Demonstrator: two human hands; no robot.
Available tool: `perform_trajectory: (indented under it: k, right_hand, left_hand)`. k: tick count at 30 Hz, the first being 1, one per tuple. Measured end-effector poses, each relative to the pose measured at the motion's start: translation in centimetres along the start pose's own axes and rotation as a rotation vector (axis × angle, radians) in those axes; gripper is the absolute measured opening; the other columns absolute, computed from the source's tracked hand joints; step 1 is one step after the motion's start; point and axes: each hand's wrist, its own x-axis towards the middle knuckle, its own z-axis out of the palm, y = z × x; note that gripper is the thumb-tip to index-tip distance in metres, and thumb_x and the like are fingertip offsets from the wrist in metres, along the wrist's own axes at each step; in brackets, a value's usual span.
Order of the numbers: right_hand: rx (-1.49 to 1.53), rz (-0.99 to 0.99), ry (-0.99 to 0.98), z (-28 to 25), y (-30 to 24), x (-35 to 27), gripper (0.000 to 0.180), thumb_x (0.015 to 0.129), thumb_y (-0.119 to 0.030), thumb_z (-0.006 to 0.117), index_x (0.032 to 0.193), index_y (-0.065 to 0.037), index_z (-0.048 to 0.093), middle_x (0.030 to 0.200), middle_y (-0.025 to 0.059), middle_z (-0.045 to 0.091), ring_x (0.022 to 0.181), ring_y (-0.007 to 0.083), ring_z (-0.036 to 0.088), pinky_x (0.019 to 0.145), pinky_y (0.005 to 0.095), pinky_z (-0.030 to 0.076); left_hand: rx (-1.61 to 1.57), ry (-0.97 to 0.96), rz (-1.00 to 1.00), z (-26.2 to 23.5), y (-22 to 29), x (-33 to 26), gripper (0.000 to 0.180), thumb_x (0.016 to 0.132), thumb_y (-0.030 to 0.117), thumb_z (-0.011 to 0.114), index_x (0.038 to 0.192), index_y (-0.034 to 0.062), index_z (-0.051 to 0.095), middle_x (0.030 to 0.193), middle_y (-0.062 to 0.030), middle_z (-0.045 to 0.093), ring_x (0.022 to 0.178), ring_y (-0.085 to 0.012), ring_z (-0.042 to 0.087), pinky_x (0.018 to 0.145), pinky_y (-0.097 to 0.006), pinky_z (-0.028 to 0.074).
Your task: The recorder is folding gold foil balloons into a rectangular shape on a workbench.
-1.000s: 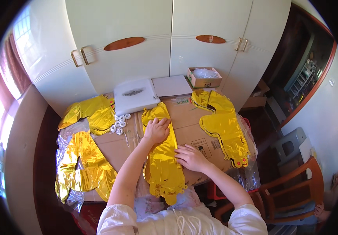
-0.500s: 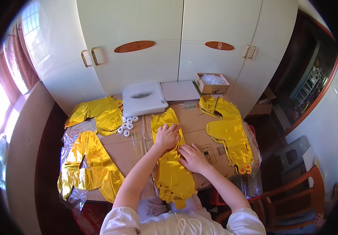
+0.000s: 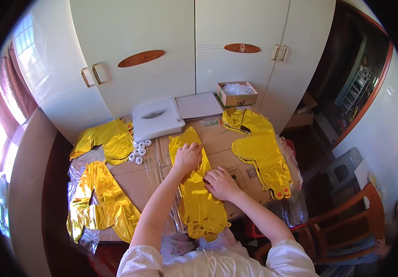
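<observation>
A long gold foil balloon (image 3: 203, 210), flat and part of what looks like a layered stack, lies lengthwise in front of me, its near end hanging at the table's edge by my lap. My left hand (image 3: 188, 158) is on its upper part, fingers bent down and closed on the foil; the fingertips are partly hidden. Lower, at the balloon's right edge, my right hand (image 3: 220, 183) has its fingers together over the foil, with the thumb tucked below. The foil is creased between the two hands.
Flat gold foil balloons lie at the right (image 3: 266, 154), the near left (image 3: 102, 201) and the far left (image 3: 109, 138). White ribbon rolls (image 3: 139, 151) sit beside a white packet (image 3: 157, 120). Behind stand a small box (image 3: 237, 98) and cabinets. A wooden chair (image 3: 351, 226) is at right.
The whole view has shifted slightly, so the table appears farther left. Both hands stay on the same foil balloon, with only a small movement of the fingers.
</observation>
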Motion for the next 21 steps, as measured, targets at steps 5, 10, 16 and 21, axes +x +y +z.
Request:
perform_trajectory:
  k: [5,10,16,21]
  right_hand:
    - [0.009,-0.011,-0.005,-0.1,0.0,-0.2,0.033,0.085,-0.029,0.062,0.11,-0.007,0.057,0.113,0.0104,0.058,0.114,0.0266,0.053,0.105,0.049,0.034]
    - [-0.001,-0.004,-0.063,-1.2,-0.6,-0.1,0.046,0.083,-0.038,0.064,0.116,-0.007,0.053,0.116,0.0115,0.055,0.118,0.028,0.049,0.107,0.0496,0.031]
    - [-0.016,0.003,-0.064,-1.3,-0.7,-0.2,0.049,0.083,-0.039,0.064,0.117,-0.006,0.052,0.115,0.0112,0.052,0.117,0.0278,0.048,0.109,0.0494,0.029]
    - [-0.019,0.02,-0.08,-1.2,-0.8,-0.3,0.05,0.083,-0.038,0.065,0.119,-0.008,0.05,0.119,0.0117,0.049,0.118,0.0311,0.047,0.11,0.0506,0.028]
  left_hand:
    - [0.014,-0.031,-0.038,0.0,-0.3,0.7,0.042,0.09,0.033,0.051,0.128,0.0172,0.057,0.119,-0.0044,0.058,0.102,-0.0297,0.057,0.086,-0.046,0.047]
    - [-0.02,-0.152,-0.09,-1.2,-0.9,1.1,0.046,0.089,0.037,0.053,0.132,0.0201,0.054,0.126,-0.0063,0.054,0.114,-0.0304,0.052,0.094,-0.048,0.043]
    - [-0.047,0.023,-0.309,-4.2,-5.4,-2.0,0.049,0.086,0.033,0.058,0.131,0.0157,0.052,0.133,-0.0083,0.051,0.123,-0.0319,0.046,0.096,-0.052,0.04]
    - [-0.085,-0.053,-0.401,-4.9,-7.9,-4.9,0.041,0.084,0.03,0.056,0.121,0.0139,0.061,0.122,-0.01,0.057,0.115,-0.0333,0.052,0.093,-0.05,0.043]
